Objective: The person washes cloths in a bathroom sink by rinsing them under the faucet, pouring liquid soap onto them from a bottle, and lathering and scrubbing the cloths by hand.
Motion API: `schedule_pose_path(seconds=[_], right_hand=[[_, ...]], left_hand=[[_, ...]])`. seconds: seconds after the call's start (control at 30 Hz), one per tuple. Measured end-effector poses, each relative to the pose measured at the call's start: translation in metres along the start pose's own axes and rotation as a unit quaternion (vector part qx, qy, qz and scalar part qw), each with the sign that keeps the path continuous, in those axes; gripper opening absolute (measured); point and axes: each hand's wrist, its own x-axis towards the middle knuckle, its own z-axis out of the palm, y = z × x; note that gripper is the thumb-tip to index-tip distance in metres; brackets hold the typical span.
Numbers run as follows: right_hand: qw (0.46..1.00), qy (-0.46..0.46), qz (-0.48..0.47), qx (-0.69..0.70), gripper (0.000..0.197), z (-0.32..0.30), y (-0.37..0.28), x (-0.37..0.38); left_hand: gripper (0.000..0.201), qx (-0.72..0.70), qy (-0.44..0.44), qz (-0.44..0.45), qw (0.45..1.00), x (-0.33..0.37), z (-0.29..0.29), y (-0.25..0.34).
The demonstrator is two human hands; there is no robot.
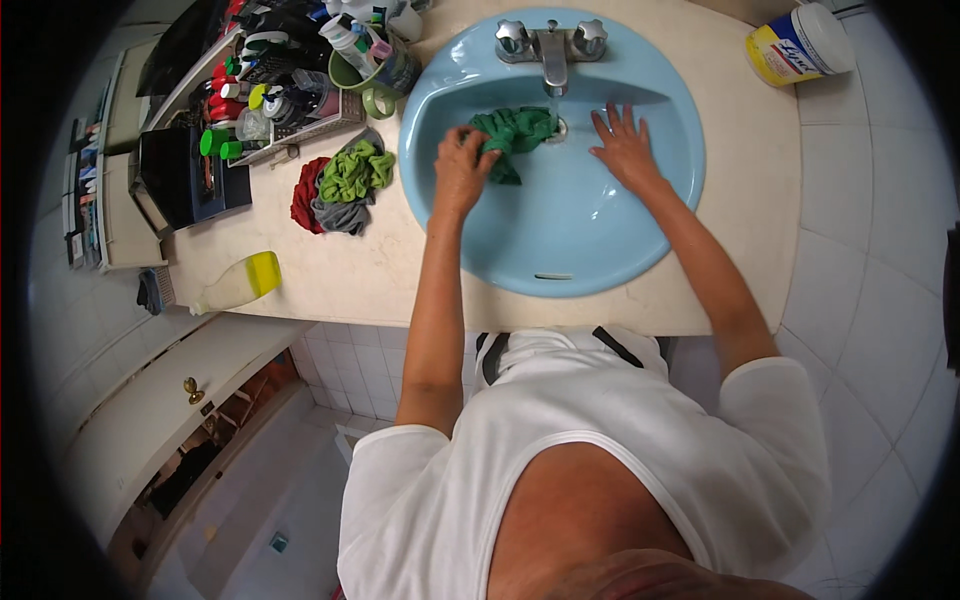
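A wet green cloth (516, 128) lies bunched in the blue oval sink (570, 240), just left of the drain (560, 127). My left hand (463, 165) grips the cloth's left side, thumb and fingers closed on it. Over the right part of the basin, my right hand (627, 150) is spread with nothing in it. A thin stream of water falls from the chrome faucet (554, 60) beside the cloth. On the counter to the left sit a crumpled lime-green cloth (355, 172), a dark red cloth (305, 195) and a grey cloth (343, 215).
A bottle of yellow liquid (245, 280) lies on the counter's front left. Crowded toiletries fill a basket (310, 128) at the back left, beside a green mug (375, 80). A yellow-and-white wipes canister (800, 45) stands at the back right. A cabinet door with a brass knob (193, 388) is lower left.
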Motion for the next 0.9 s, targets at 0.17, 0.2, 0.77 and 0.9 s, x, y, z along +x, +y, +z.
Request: schedule_pose_path(seconds=[0.17, 0.2, 0.77, 0.9], right_hand=[[0.429, -0.01, 0.223, 0.875, 0.035, 0.02, -0.044, 0.061], [0.427, -0.006, 0.219, 0.877, 0.035, 0.022, -0.05, 0.07], [0.736, 0.145, 0.052, 0.659, 0.048, -0.046, -0.035, 0.018], [0.724, -0.012, 0.019, 0.69, 0.056, 0.062, 0.01, 0.034]], left_hand=[[0.029, -0.038, -0.055, -0.021, 0.998, -0.008, 0.069, -0.009], [0.03, -0.051, -0.059, -0.01, 0.997, -0.008, 0.08, -0.008], [0.031, -0.442, -0.188, -0.081, 0.873, 0.077, 0.066, 0.041], [0.033, -0.45, -0.275, -0.071, 0.847, 0.06, 0.038, 0.056]])
